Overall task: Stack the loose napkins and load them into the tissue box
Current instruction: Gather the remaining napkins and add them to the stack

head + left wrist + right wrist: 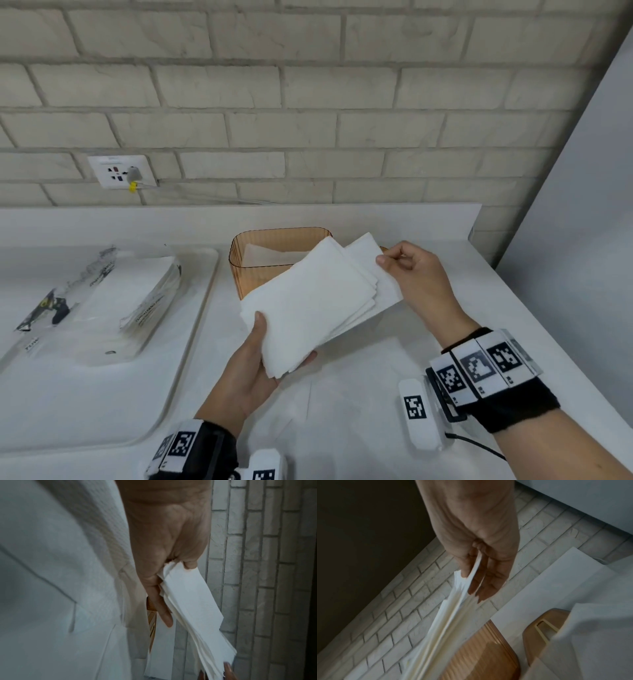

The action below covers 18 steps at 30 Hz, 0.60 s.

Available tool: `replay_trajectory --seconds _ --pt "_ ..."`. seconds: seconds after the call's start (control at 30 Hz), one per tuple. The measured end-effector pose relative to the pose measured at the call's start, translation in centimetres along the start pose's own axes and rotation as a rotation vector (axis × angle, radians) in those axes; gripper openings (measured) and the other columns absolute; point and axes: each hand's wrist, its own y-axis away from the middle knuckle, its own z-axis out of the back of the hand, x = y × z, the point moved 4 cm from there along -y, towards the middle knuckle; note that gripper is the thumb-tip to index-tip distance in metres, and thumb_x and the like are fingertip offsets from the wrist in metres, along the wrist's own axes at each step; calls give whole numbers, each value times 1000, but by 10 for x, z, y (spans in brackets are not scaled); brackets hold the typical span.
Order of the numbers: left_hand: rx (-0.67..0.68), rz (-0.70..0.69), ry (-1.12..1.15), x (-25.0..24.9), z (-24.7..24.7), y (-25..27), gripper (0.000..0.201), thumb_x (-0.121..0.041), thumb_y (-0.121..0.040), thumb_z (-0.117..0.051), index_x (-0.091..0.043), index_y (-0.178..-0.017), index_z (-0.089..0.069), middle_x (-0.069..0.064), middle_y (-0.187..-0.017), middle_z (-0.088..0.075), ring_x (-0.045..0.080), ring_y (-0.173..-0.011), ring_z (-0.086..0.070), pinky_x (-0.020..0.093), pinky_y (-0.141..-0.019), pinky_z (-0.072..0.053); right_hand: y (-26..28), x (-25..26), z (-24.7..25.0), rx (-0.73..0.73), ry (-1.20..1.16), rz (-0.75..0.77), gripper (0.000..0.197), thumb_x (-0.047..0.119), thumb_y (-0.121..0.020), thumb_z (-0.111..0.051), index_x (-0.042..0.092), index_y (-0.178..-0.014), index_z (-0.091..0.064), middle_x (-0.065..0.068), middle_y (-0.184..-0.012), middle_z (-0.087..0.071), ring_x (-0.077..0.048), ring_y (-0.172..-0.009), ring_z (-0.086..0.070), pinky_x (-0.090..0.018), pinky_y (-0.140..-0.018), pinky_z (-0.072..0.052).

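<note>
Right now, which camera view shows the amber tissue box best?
The head view: the tissue box stands open behind the napkin stack, showing its rim and inside. The right wrist view shows only a ribbed part; the left wrist view shows a thin sliver.

The napkins (315, 301) are plain white. The box (274, 240) is translucent amber with fine vertical ribbing. The table (342, 411) and tray (102, 411) are white. The wall (308, 102) is pale grey-beige brick. The wristbands (479, 370) are black, bearing black-and-white square markers.
</note>
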Motion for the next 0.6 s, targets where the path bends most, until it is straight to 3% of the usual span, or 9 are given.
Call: replay_trajectory --seconds 0.17,0.27,0.33,0.4,0.47,0.53,0.6 --pt "-44 -66 15 -7 9 2 46 -46 -94 -39 -18 -129 -50 10 -121 -66 30 -107 -66 49 -84 -56 -17 29 23 -145 102 46 12 20 -96 -50 15 -85 -49 -17 -93 -66 -21 -74 -54 -27 -58 -39" --pt "-141 -67 -47 -12 13 0 52 -47 -94 -43 -13 -133 -48 11 -120 -67 32 -110 -63 50 -95 -49 -17 66 22 -108 104 120 7 20 -97 -48 17 -92 -50 -9 -87 -64 -20 -76 -55 -27 -58 -40" --pt "-164 -52 -88 -13 6 -1 49 -46 -95 -43 -11 -127 -53 12 -113 -70 32 -106 -65 46 -88 -52 -10 92 8 34 -93 124 8 20 -97 -48 20 -90 -52 0 -85 -63 -16 -77 -60 -27 -58 -47" --pt "-126 -29 -66 -12 -9 0 43 -44 -97 -42 -9 -118 -57 13 -103 -73 31 -95 -70 43 -78 -56 0 113 -9 202 -456 58 7 16 -96 -48 19 -91 -53 0 -89 -64 -13 -78 -63 -27 -56 -54" --pt "-56 9 -13 -9 -27 4 39 -40 -99 -40 -8 -110 -59 15 -95 -74 30 -81 -73 41 -63 -59 6 123 -21 280 -672 14 7 14 -96 -48 16 -93 -54 -2 -90 -64 -13 -78 -63 -26 -54 -55" --pt "2 21 18 -6 -39 6 37 -37 -100 -40 -7 -110 -60 15 -95 -74 30 -78 -73 41 -58 -60 9 117 -30 299 -687 -33 9 15 -96 -48 15 -91 -55 -1 -86 -63 -13 -75 -63 -26 -54 -56" --pt "48 19 35 -4 -44 6 36 -33 -99 -42 -6 -114 -61 16 -103 -72 31 -84 -72 45 -68 -60 12 94 -35 266 -586 -104 11 14 -97 -47 14 -88 -54 -1 -82 -64 -13 -71 -62 -26 -54 -54"
